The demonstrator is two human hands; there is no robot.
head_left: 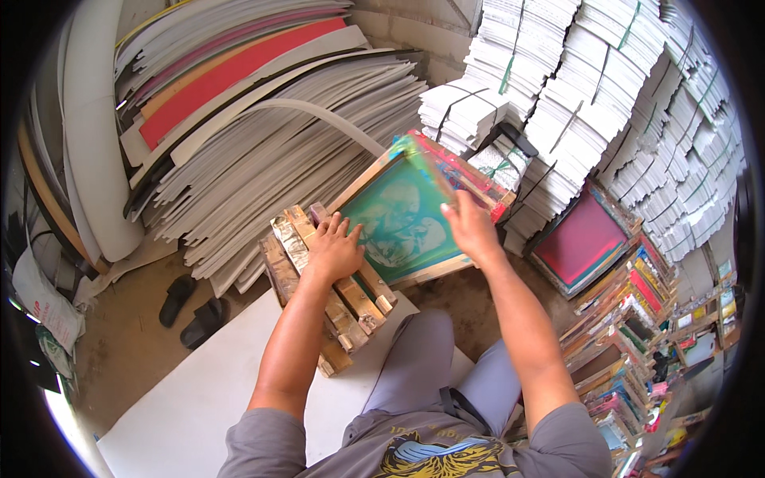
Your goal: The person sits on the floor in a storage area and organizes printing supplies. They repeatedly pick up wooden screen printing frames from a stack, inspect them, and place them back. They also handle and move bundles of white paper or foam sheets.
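A wooden screen printing frame (396, 215) is tilted before me; its teal mesh bears a pale picture. My right hand (472, 227) is closed at its right side, thumb toward the mesh, the other fingers mostly hidden. From that hand a smeared light-green strip (431, 165) runs up along the same side; whether it is the rail or a separate piece is unclear. My left hand (336, 248) lies with fingers spread on several stacked wooden frames (352, 309), next to the screen's left edge. The stacked frames stand on a white board (199, 378).
Curved stacks of sheets (287, 175) fill the back left. Bundled white sheets (590, 72) rise at the back right. Another frame with pink mesh (580, 239) leans at right, near many stored frames (621, 342). Black slippers (205, 321) lie on the floor at left.
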